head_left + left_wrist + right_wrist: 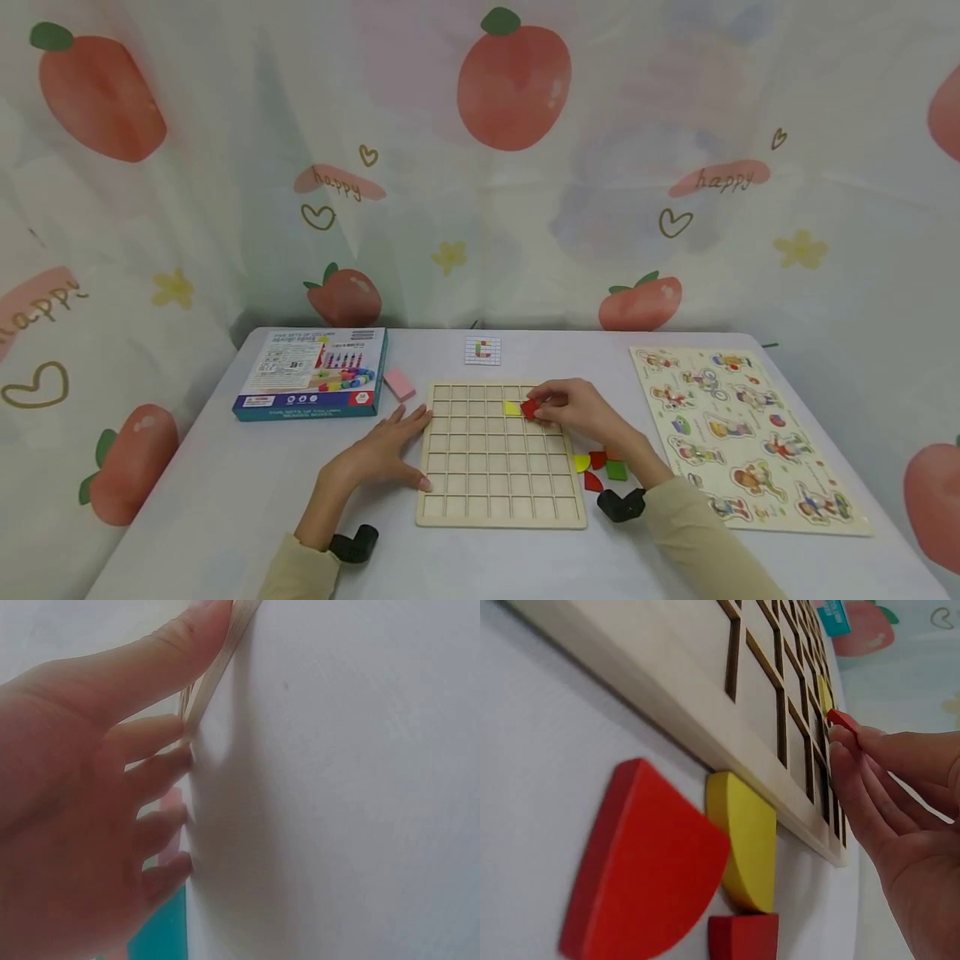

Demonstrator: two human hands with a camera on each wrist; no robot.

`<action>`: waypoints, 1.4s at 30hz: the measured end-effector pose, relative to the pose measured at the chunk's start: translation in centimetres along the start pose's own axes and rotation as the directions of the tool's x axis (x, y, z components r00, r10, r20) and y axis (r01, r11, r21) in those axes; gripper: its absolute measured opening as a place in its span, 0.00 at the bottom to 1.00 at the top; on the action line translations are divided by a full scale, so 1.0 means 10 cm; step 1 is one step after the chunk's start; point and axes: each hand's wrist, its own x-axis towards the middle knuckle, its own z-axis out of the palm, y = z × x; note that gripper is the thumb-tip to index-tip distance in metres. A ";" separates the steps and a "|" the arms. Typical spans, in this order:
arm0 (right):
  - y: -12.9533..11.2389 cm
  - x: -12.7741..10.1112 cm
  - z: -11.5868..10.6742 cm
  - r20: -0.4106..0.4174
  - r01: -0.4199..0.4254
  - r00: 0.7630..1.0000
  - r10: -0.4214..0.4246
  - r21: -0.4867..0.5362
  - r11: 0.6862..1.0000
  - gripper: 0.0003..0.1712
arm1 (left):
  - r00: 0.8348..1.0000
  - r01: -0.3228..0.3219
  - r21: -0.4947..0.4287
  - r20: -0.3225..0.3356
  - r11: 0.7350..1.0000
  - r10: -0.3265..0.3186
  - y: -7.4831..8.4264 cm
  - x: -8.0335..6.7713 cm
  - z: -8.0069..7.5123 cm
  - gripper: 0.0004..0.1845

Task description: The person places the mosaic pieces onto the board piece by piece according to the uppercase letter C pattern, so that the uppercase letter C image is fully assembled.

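While the right hand (pixel 581 410) pinches the red block (pixel 529 409) between thumb and fingertips, my read on handling: looks like painted wood, so light, stiff, hard to break, maybe slick on the flat faces. Best hold is opposite edges, underside left free. Block is right at the fingertips, tilted, over the board (pixel 498 522), just beside the yellow block (pixel 512 408) in its cell; can't tell if red touches the board. Left hand (pixel 386 450) is spread wide, grips nothing, thumb and fingers at the board's left edge. Green block (pixel 617 471) lies off to the right.
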 end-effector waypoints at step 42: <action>-0.29 0.39 0.35 0.050 0.083 0.996 -0.076 -0.148 0.986 0.13 | 1.000 0.002 0.006 -0.005 1.000 -0.002 0.04 -0.02 -0.03 0.57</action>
